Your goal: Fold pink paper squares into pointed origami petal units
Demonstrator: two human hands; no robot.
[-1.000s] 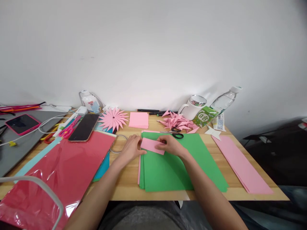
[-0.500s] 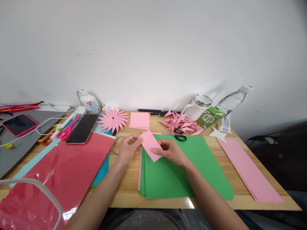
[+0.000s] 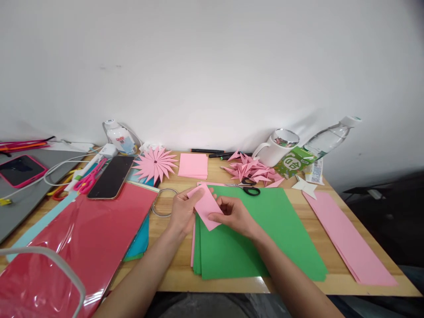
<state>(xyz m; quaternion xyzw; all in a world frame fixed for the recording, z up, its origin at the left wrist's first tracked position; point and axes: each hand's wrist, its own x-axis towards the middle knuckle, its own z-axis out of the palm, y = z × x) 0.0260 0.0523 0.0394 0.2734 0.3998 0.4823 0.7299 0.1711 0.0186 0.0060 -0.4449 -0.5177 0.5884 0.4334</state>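
Note:
A small pink rectangle of paper (image 3: 208, 207) is held slanted between both hands, above the near-left part of a green paper stack (image 3: 258, 251). My left hand (image 3: 183, 210) pinches its upper left side, thumb lying on the face and fingers behind. With thumb and curled fingers, my right hand (image 3: 233, 215) grips the lower right edge. Beyond the hands lie black-handled scissors (image 3: 250, 187), a stack of pink paper squares (image 3: 192, 165), a pink folded-paper starburst (image 3: 155, 164) and a pile of folded pink pieces (image 3: 248, 168).
Left are a red plastic-wrapped pack (image 3: 99, 225), a phone (image 3: 112, 176), pink scissors (image 3: 91, 176) and a white bottle (image 3: 119, 137). A mug (image 3: 276, 148), a green carton (image 3: 294, 161) and a leaning water bottle (image 3: 331, 137) stand back right. Pink strips (image 3: 351, 238) lie along the right.
My left hand has slid its thumb further onto the pink paper, with fingers now reaching behind it. The paper has dipped slightly toward me. The camera view has shifted a little.

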